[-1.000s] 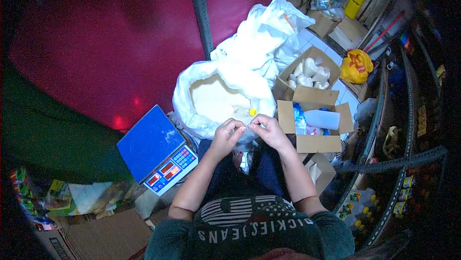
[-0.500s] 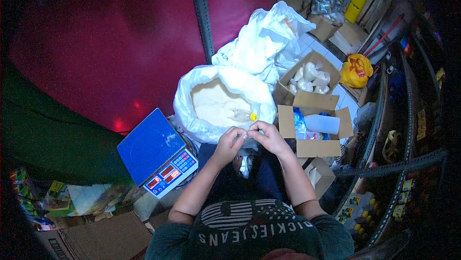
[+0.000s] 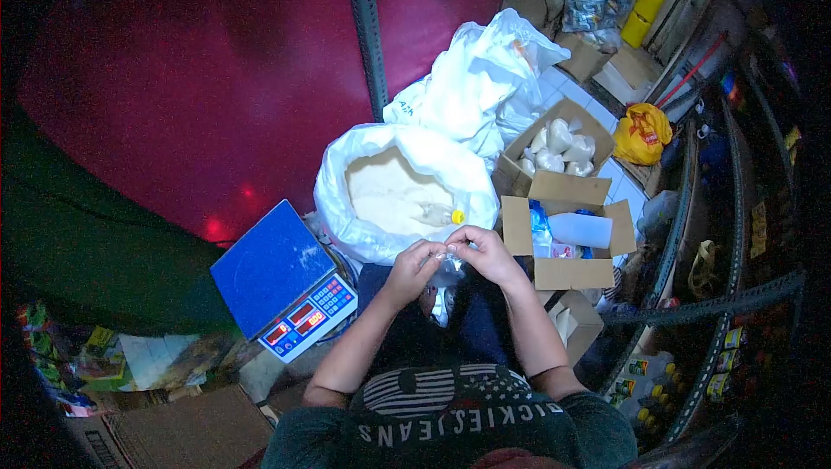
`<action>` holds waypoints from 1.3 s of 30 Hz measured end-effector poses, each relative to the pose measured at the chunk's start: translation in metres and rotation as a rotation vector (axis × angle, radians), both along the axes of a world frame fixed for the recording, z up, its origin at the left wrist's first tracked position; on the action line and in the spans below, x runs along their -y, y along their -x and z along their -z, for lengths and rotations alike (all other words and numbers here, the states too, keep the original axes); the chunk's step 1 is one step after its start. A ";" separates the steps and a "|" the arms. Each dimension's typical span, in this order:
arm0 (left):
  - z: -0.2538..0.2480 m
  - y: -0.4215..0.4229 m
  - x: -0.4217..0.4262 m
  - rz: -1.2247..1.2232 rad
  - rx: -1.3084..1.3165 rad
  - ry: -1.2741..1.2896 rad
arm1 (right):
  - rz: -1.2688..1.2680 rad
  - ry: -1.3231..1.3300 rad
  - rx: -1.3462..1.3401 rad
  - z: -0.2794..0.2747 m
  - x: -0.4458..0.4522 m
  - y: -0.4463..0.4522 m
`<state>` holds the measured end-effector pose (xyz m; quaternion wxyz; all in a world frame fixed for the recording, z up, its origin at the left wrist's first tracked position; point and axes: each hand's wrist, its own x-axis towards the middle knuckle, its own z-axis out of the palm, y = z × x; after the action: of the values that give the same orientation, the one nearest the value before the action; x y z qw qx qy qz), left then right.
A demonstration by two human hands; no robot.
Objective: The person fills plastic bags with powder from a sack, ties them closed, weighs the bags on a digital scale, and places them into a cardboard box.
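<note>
My left hand (image 3: 414,272) and my right hand (image 3: 485,254) meet in front of my lap, fingertips pinched together. Between them hangs a small clear plastic bag (image 3: 447,273), its top edge in both sets of fingers. Just beyond the hands stands a large white sack (image 3: 331,196), rolled open and full of pale granules (image 3: 385,183). A clear plastic bottle-like scoop with a yellow cap (image 3: 457,216) lies partly sunk in the granules. To the left sits a digital scale (image 3: 275,266) with a bare blue platform and lit red digits.
Right of the sack, a cardboard box (image 3: 512,176) holds several filled bags (image 3: 554,144). Nearer, an open carton (image 3: 573,273) contains a whitish plastic container (image 3: 580,226) and packets. White plastic sacking (image 3: 480,71) stands behind. Metal shelving (image 3: 736,296) with bottles lines the right.
The clear bag now shows more plainly below my fingertips, which stay close together. The view has shifted slightly; the scale, sack and boxes are otherwise unchanged.
</note>
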<state>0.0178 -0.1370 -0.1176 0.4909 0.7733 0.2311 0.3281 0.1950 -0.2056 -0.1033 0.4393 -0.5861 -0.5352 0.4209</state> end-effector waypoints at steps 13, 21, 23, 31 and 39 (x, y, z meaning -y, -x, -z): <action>-0.007 0.004 -0.001 -0.216 0.048 0.065 | -0.007 0.071 0.003 0.007 0.003 0.015; -0.027 0.010 0.006 -0.169 -0.018 0.277 | -0.086 -0.025 0.093 0.023 0.002 0.027; -0.011 0.009 0.003 -0.107 0.039 0.328 | -0.085 -0.056 0.123 0.023 0.001 0.029; -0.006 0.008 0.006 0.002 0.190 0.199 | 0.007 0.014 0.034 0.005 0.001 0.021; -0.015 0.004 0.014 -0.102 0.119 0.429 | 0.097 -0.039 -0.080 0.000 0.005 0.024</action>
<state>0.0136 -0.1512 -0.1022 0.6397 0.6177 0.3049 0.3409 0.1706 -0.2103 -0.1029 0.4915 -0.5855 -0.4964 0.4115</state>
